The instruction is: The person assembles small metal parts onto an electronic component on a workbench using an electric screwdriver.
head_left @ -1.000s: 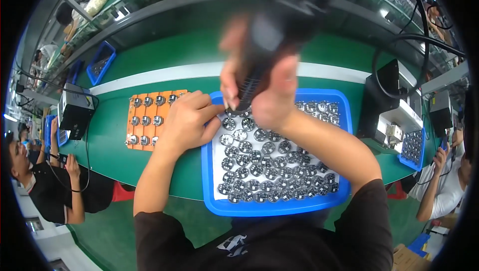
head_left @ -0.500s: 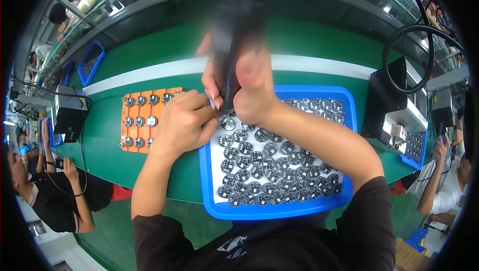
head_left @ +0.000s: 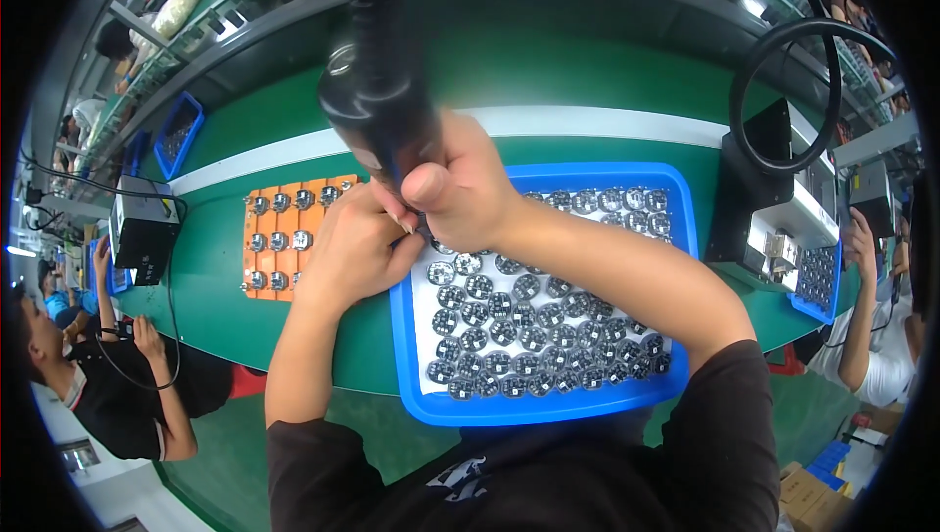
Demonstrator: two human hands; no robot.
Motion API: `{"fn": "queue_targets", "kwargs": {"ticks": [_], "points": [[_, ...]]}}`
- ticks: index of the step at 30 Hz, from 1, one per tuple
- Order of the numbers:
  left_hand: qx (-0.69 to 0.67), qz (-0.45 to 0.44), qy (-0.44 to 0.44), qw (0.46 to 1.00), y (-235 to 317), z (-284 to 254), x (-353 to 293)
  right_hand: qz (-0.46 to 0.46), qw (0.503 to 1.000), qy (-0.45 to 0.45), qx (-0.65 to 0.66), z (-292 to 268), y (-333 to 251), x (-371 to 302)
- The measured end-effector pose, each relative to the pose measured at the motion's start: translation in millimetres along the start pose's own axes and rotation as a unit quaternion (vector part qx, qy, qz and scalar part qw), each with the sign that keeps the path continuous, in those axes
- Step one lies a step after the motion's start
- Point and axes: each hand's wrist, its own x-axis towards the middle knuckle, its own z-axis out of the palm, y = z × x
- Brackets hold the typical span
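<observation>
My right hand grips a black electric screwdriver held upright, its tip hidden between my hands. My left hand pinches something small right at that tip, at the upper left corner of a blue tray. The tray holds several small round metal parts on a white sheet. To the left lies an orange fixture plate with several round parts seated in it.
A green bench with a white stripe runs under everything. A black box with cables stands far left, black equipment with a looped cable at the right. Other blue trays lie beyond. Other people work at the left and right edges.
The screwdriver and both hands have shifted left and down slightly toward the tray's upper left corner. The view has swung so the tray sits more to the right.
</observation>
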Motion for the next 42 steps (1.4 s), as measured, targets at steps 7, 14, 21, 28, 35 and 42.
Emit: {"fn": "queue_targets", "kwargs": {"ticks": [7, 14, 21, 28, 35, 42], "points": [[0.008, -0.021, -0.01, 1.0, 2.4, 1.2, -1.3, -0.031, 0.999, -0.028, -0.034, -2.3, 4.7, -0.9], [0.038, 0.033, 0.004, 0.999, 15.2, -0.4, 8.1, -0.086, 0.994, 0.045, -0.052, -2.0, -36.5, 2.4], [0.05, 0.063, 0.038, 0.996, 21.6, 2.4, 3.1, -0.06, 0.989, 0.107, -0.084, -31.8, -176.1, -66.6], [0.032, 0.066, -0.03, 0.997, 51.9, 3.1, 6.6, -0.132, 0.929, 0.295, -0.179, -75.9, -274.5, -180.1], [0.029, 0.033, -0.051, 0.998, 62.9, 9.4, 11.8, -0.194, 0.832, 0.405, -0.325, -123.7, -298.5, -203.9], [0.017, 0.027, -0.057, 0.998, 68.7, 13.2, 8.3, -0.197, 0.851, 0.378, -0.306, -122.6, -288.6, -196.7]]}}
